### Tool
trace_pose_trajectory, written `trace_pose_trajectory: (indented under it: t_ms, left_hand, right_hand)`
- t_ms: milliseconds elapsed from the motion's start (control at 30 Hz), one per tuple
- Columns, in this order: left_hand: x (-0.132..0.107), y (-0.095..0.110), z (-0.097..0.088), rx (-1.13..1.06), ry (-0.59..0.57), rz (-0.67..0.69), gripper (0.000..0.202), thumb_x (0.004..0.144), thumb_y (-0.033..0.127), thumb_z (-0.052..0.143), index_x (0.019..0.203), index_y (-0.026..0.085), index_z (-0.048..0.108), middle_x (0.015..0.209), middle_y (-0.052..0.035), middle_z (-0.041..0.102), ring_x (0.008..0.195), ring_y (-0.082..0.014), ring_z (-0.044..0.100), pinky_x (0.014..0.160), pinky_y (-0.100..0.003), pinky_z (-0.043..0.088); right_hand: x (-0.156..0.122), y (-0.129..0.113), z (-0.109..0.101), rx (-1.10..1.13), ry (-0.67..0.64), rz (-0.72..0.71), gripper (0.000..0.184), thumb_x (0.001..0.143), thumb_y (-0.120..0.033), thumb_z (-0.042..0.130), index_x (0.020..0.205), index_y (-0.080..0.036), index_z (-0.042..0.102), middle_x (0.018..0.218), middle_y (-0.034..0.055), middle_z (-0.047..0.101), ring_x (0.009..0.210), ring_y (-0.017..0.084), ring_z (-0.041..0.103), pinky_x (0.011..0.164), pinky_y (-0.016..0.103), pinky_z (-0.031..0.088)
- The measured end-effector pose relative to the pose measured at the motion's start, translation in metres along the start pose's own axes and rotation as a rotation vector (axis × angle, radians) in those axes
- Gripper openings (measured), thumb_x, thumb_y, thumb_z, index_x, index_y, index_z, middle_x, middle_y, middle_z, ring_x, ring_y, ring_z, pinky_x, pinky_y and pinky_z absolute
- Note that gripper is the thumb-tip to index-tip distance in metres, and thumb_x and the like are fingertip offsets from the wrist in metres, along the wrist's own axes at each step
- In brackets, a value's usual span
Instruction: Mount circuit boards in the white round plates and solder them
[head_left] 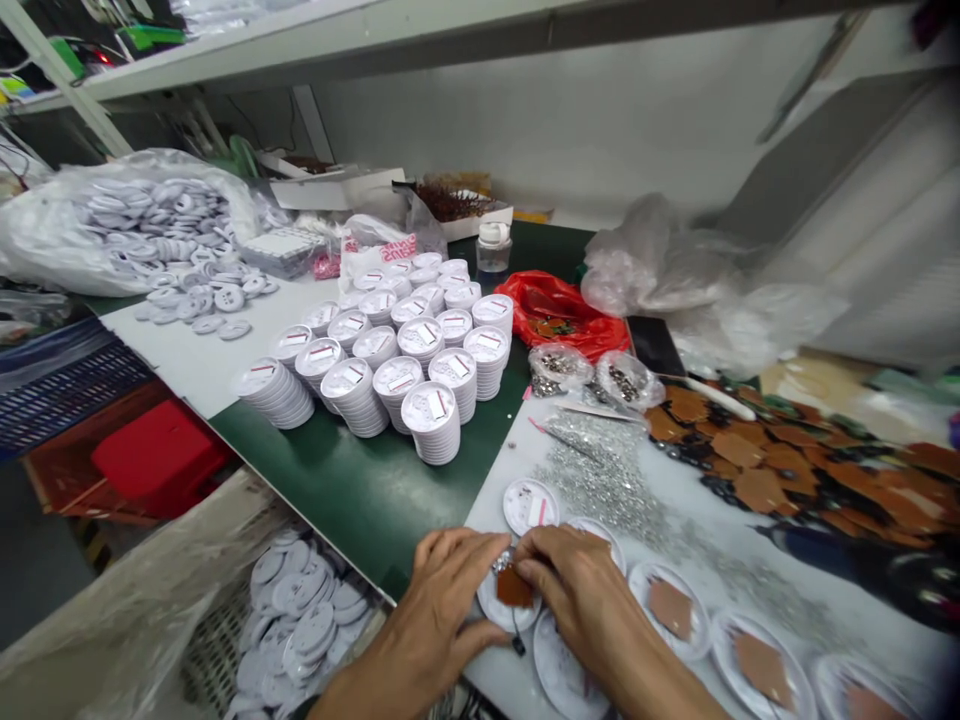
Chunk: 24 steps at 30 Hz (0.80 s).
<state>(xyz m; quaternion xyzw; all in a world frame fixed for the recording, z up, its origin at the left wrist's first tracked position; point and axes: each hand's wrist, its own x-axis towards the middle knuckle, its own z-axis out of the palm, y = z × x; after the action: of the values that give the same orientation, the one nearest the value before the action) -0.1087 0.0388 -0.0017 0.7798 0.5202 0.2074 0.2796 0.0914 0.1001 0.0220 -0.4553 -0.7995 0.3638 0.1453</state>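
My left hand (444, 592) rests at the left rim of a round white plastic cover (489, 598), its fingers stretched out and the thumb apart. Inside that cover lies a brown board (514, 588), with a short dark wire end (518, 646) hanging over the near rim. My right hand (581, 578) bends over the cover's right side, fingers curled and pressed together near the top of the board; whatever they pinch is hidden. Small shiny metal bits (502, 560) show between the two hands. More white covers with brown boards (670, 608) lie in a row to the right.
Stacks of white covers (431, 410) stand on the green mat. Loose screws (600, 480), bags of small parts (559, 365), a red bag (547, 310) and a pile of brown boards (795, 460) lie beyond my hands. A crate of white covers (300, 610) sits below the table edge.
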Motion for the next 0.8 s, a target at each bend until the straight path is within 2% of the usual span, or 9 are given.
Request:
trace_pose_trajectory:
  t_ms: [200, 333, 500, 700, 800]
  left_hand:
    - [0.0, 0.0026, -0.0033, -0.02, -0.008, -0.006, 0.079, 0.087, 0.024, 0.08, 0.15, 0.031, 0.033, 0.145, -0.0047, 0.058, 0.135, -0.0268, 0.047, 0.114, -0.047, 0.031]
    - [0.0007, 0.0015, -0.0022, -0.015, -0.003, -0.008, 0.08, 0.086, 0.024, 0.082, 0.149, 0.032, 0.033, 0.143, -0.0044, 0.059, 0.134, -0.0264, 0.049, 0.115, -0.046, 0.03]
    - [0.0012, 0.002, -0.0012, -0.036, -0.003, -0.023, 0.077, 0.084, 0.025, 0.083, 0.147, 0.031, 0.038, 0.141, -0.0049, 0.061, 0.133, -0.0276, 0.05, 0.115, -0.047, 0.03]
    - [0.0009, 0.0029, -0.002, -0.05, 0.009, -0.034, 0.071, 0.087, 0.028, 0.081, 0.146, 0.031, 0.041, 0.14, -0.0049, 0.061, 0.132, -0.0273, 0.05, 0.115, -0.047, 0.031]
    - [0.0009, 0.0036, -0.0024, -0.055, 0.011, -0.037, 0.071, 0.086, 0.028, 0.081, 0.145, 0.03, 0.042, 0.139, -0.0051, 0.062, 0.131, -0.0269, 0.051, 0.115, -0.047, 0.031]
  right_hand:
    - [0.0017, -0.0016, 0.0018, -0.051, 0.045, -0.023, 0.02, 0.095, -0.006, 0.054, 0.08, -0.018, 0.061, 0.083, 0.0066, 0.067, 0.082, 0.024, 0.058, 0.075, 0.037, 0.04]
    - [0.0016, -0.0012, 0.0048, -0.053, 0.049, -0.026, 0.021, 0.096, -0.006, 0.055, 0.079, -0.018, 0.059, 0.08, 0.0035, 0.066, 0.078, 0.021, 0.058, 0.073, 0.034, 0.039]
    - [0.0021, 0.0013, 0.0067, -0.083, 0.056, -0.021, 0.021, 0.095, -0.009, 0.056, 0.077, -0.018, 0.06, 0.08, 0.0057, 0.068, 0.078, 0.024, 0.058, 0.073, 0.037, 0.039]
    - [-0.0013, 0.0008, 0.0008, -0.069, 0.035, -0.029, 0.024, 0.098, -0.009, 0.053, 0.078, -0.019, 0.058, 0.078, 0.0022, 0.066, 0.077, 0.021, 0.059, 0.073, 0.035, 0.041]
    - [-0.0014, 0.0026, 0.0016, -0.087, 0.044, -0.021, 0.023, 0.098, -0.009, 0.053, 0.078, -0.018, 0.061, 0.079, 0.0039, 0.067, 0.078, 0.022, 0.06, 0.074, 0.036, 0.042]
